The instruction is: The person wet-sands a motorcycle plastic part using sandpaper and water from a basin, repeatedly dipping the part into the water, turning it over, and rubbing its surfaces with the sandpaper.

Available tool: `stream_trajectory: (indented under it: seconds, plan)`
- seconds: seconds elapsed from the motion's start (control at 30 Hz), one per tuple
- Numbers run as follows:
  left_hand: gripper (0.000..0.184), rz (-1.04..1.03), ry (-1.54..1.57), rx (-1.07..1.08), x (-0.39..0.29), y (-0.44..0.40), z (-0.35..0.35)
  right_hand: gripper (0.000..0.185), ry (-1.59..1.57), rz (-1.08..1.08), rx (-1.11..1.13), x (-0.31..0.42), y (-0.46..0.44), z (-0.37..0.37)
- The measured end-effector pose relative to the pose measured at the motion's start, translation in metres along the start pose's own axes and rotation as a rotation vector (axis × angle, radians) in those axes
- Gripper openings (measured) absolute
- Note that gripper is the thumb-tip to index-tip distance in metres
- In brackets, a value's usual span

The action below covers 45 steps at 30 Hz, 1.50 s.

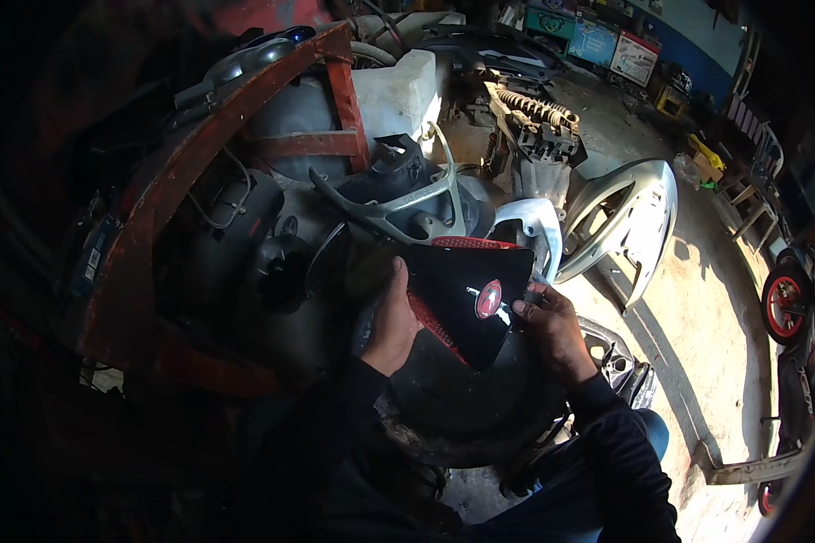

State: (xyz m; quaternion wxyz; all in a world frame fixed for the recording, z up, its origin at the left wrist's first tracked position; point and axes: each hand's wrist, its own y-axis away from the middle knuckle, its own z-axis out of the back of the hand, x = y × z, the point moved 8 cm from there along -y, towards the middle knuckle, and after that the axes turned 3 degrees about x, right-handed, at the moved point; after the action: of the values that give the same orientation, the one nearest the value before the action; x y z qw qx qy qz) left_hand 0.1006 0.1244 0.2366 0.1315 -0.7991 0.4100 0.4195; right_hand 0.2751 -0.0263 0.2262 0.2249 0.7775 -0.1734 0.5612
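A glossy black panel (453,281) with red reflector strips along two edges and a round red-and-silver emblem (488,300) is held up between my hands. My left hand (391,319) grips its left edge, with the thumb up along the side. At the right edge, next to the emblem, my right hand (557,333) pinches the panel between thumb and fingers. Under the panel is a dark round surface (462,398), partly hidden. Just beyond lie a grey-green plastic fairing piece (407,204) and a pale curved piece (536,222).
On the left stands a rusty red metal frame (145,199). Large silver body panels (620,217) and a part with a coil spring (539,107) lie ahead right. A motorcycle wheel with a red rim (785,302) is at far right, above a metal bar (752,471) on the floor.
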Motion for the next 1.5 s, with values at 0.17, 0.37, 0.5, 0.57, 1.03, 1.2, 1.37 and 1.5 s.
stream_trajectory:
  seconds: [0.17,0.37,0.5,0.57,1.03,1.2,1.37,1.5]
  plan:
    - [0.047,-0.022,-0.052,0.093,-0.008,-0.003,-0.001,0.048,-0.086,-0.006,0.024,0.019,0.005,-0.01]
    - [0.025,-0.05,0.002,0.079,-0.021,0.001,0.0,0.075,0.002,0.004,0.119,0.026,0.014,-0.025]
    - [0.024,-0.1,-0.02,0.057,-0.026,0.004,-0.001,0.084,0.064,0.029,0.171,0.02,0.017,-0.03]
    - [0.029,-0.115,-0.01,0.087,-0.025,0.002,-0.001,0.084,0.092,0.04,0.197,0.02,0.017,-0.034]
    - [0.051,-0.147,-0.044,0.043,-0.037,-0.009,0.001,0.08,0.19,0.188,0.085,0.036,0.01,-0.028]
    - [0.044,-0.152,-0.182,-0.043,-0.039,-0.002,0.001,0.08,0.295,0.311,0.075,0.039,0.008,-0.026]
    - [0.04,-0.165,-0.311,-0.056,-0.039,0.001,0.007,0.08,0.294,0.253,0.086,0.042,0.015,-0.026]
    - [0.039,-0.132,-0.3,-0.034,-0.042,0.001,0.011,0.078,0.281,0.269,0.097,0.044,0.016,-0.026]
